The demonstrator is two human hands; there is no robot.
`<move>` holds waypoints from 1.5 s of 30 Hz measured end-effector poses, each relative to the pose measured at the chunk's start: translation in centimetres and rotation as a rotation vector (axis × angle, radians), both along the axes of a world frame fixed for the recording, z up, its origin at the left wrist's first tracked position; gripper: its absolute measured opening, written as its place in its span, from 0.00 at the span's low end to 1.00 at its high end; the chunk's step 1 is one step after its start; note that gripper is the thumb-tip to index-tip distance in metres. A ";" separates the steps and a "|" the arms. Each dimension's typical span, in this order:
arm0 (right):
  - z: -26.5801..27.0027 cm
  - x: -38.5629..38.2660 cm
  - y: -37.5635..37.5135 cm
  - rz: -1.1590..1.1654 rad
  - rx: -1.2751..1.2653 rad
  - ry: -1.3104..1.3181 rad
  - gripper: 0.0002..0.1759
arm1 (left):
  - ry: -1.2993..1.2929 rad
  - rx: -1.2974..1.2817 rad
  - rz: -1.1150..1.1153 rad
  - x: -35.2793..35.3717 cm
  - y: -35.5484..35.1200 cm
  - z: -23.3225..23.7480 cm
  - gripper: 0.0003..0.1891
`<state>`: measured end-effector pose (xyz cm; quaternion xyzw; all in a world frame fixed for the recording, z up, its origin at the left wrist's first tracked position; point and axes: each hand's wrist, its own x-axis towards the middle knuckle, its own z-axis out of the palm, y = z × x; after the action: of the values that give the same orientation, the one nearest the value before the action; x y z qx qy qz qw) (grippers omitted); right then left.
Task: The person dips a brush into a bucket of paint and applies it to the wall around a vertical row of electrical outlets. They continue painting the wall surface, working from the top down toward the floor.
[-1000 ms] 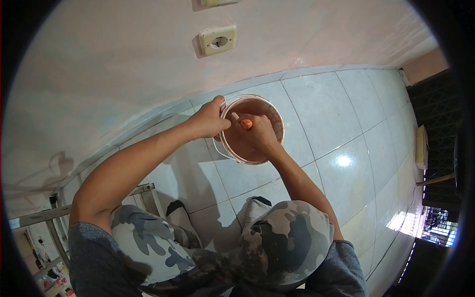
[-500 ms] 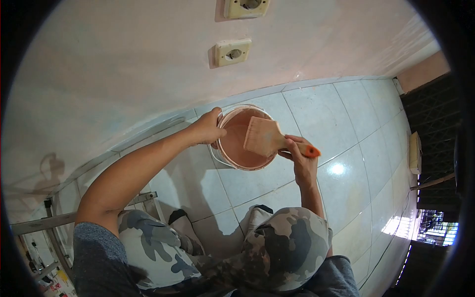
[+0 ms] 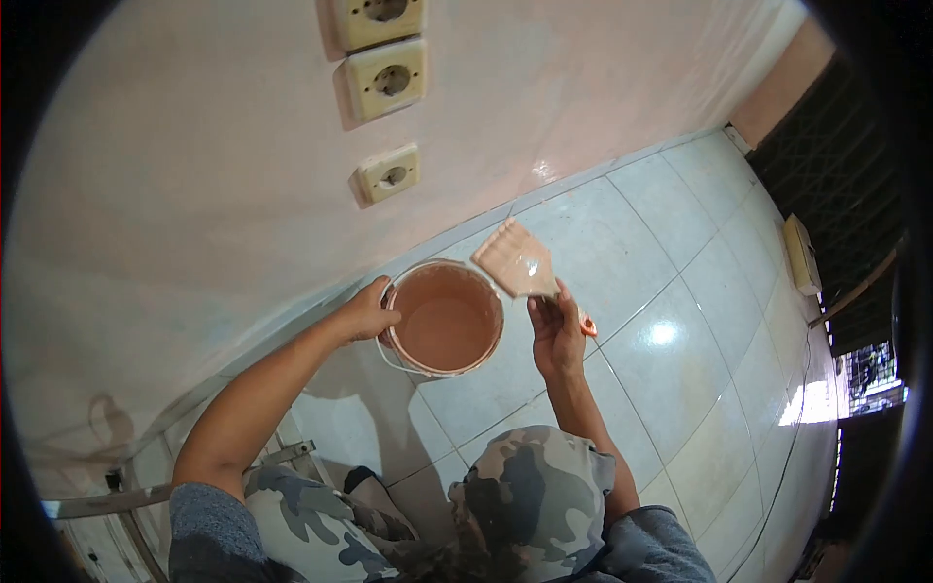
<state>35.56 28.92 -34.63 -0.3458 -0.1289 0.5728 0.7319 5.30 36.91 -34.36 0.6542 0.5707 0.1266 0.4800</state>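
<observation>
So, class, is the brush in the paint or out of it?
Out: the right hand holds the brush outside the bucket, and nothing dips into the paint there.

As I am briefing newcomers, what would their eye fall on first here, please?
Probably the bucket of pinkish paint, mid-view, its rim held in the left grip. Next comes the wide, pink-coated brush in the right grip, right of the bucket. Three yellowed sockets stand out on the wall above.

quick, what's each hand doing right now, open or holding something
Left hand: closed, holding the bucket at its rim.
Right hand: closed, holding the paintbrush.
</observation>
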 end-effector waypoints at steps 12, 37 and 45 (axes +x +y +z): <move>4.4 -1.3 13.5 -0.278 0.118 -0.268 0.17 | 0.005 -0.125 -0.080 -1.7 0.7 0.1 0.29; 4.5 -2.2 16.4 -0.310 0.025 -0.239 0.17 | -0.054 -0.200 -0.066 -1.4 0.4 1.1 0.29; 24.8 2.1 18.3 -0.370 0.629 -0.261 0.18 | -0.108 -0.383 -0.050 -1.7 0.8 1.0 0.29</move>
<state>37.70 47.25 -9.80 -0.1919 -0.3260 0.3147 0.8706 3.60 37.75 -33.34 0.5571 0.5415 0.0385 0.6284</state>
